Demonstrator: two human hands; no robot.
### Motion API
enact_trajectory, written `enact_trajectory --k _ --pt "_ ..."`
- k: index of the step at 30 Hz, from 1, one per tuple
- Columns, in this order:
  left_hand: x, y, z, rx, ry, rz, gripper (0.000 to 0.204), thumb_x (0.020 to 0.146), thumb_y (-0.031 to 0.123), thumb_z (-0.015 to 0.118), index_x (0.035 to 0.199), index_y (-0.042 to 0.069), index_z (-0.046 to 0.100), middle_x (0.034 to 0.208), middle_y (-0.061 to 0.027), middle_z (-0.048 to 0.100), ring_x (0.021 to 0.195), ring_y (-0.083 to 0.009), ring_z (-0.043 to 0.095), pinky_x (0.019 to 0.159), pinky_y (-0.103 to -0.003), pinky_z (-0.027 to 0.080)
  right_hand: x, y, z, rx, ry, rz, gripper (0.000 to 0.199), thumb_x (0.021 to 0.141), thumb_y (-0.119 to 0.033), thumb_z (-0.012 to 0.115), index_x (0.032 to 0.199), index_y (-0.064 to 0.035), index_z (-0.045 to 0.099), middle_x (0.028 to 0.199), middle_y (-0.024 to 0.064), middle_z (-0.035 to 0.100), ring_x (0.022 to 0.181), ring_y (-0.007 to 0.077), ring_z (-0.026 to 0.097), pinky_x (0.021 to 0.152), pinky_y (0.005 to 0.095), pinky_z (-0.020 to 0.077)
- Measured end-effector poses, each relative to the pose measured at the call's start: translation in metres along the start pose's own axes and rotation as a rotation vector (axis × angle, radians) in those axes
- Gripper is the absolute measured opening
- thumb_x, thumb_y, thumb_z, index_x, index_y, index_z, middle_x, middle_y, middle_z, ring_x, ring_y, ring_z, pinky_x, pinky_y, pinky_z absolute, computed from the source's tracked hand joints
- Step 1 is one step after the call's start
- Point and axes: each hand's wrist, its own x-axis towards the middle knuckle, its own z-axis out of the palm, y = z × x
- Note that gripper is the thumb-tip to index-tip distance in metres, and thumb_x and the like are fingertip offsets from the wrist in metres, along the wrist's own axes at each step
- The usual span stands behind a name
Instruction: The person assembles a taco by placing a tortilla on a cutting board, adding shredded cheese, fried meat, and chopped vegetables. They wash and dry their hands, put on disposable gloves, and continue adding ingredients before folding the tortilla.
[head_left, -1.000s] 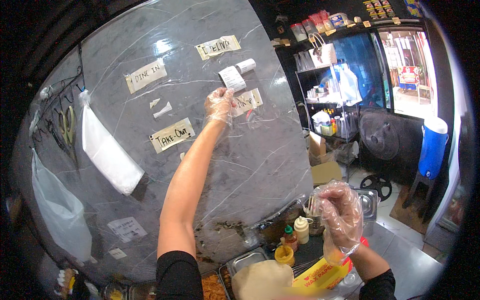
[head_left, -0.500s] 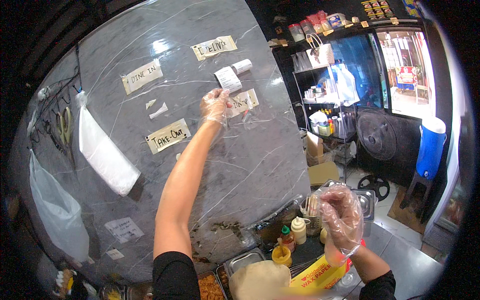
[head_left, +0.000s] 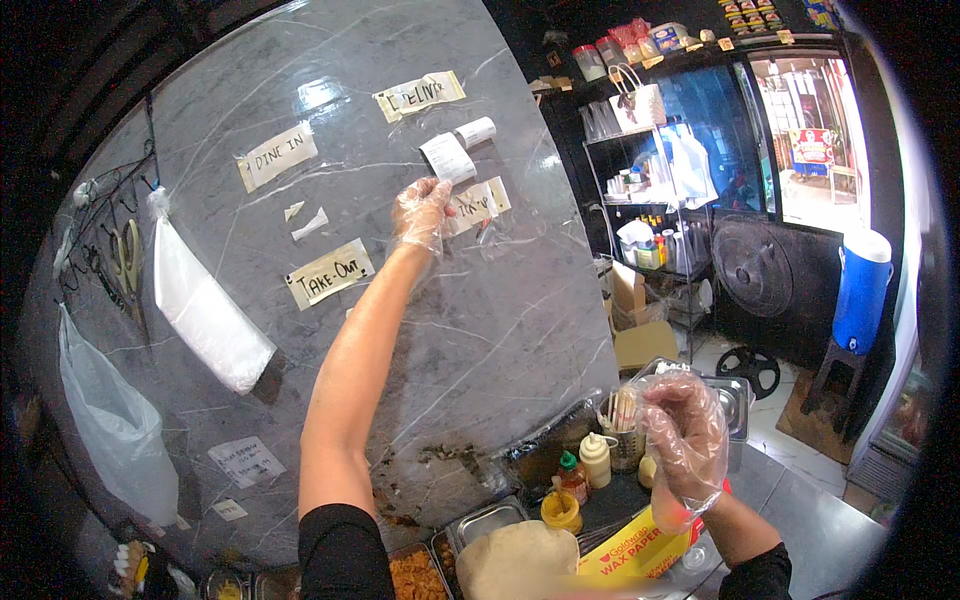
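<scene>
My left hand point(head_left: 422, 212), in a clear plastic glove, reaches up to the grey marbled wall point(head_left: 470, 330). Its fingers are bent together at the lower edge of a white printed receipt point(head_left: 448, 158), which curls at its top end. Just below the receipt, a handwritten tan label point(head_left: 480, 207) is partly behind the fingers. My right hand point(head_left: 684, 440), gloved too, is raised over the counter with loosely curled fingers and nothing visible in it. Under it lies a yellow and red wax paper box point(head_left: 630, 552), next to a round flatbread point(head_left: 520, 560).
A squeeze bottle point(head_left: 596, 460), a green-capped sauce bottle point(head_left: 573, 477) and a yellow sauce jar point(head_left: 561, 512) stand along the wall. Metal trays hold orange food point(head_left: 413, 575). White plastic bags point(head_left: 212, 300) hang left. A wire shelf point(head_left: 650, 205) and blue water jug point(head_left: 862, 292) stand right.
The whole view has shifted slightly, so the wall and labels sit a little further left. My left hand stays at the receipt's lower edge; my right hand keeps its curled pose.
</scene>
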Motion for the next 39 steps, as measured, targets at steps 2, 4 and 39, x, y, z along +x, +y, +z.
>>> enact_trajectory --k 2,4,39 --pt "-0.004 0.003 0.0 -0.017 -0.015 -0.001 0.023 0.088 0.018 0.067 0.103 0.002 0.067 0.074 -0.0023 0.063 0.059 -0.0086 0.055 0.051 -0.027 0.046 0.0 0.0 -0.001 0.001 0.0 0.012 0.016 0.089 -0.012 0.065 0.1 -0.0024 0.059 0.097 0.0082 0.06 0.087 0.0151 0.06 0.078 0.0301 0.0506" --pt "-0.005 0.004 -0.001 -0.06 -0.028 0.003 0.022 0.089 0.017 0.067 0.105 0.002 0.067 0.073 -0.0019 0.062 0.059 -0.0085 0.055 0.051 -0.027 0.046 0.0 0.0 -0.001 0.023 0.0 0.022 0.016 0.089 -0.011 0.065 0.1 -0.0023 0.059 0.097 0.008 0.06 0.087 0.0149 0.06 0.078 0.03 0.0505" --pt "-0.005 0.004 0.0 -0.057 -0.023 -0.009 0.025 0.089 0.02 0.066 0.108 0.004 0.065 0.068 -0.0009 0.06 0.05 -0.0061 0.046 0.046 -0.022 0.036 -0.003 0.0 -0.008 0.066 -0.027 0.047 0.017 0.09 -0.01 0.064 0.104 -0.0024 0.057 0.102 0.0072 0.06 0.091 0.0129 0.059 0.082 0.0287 0.049"
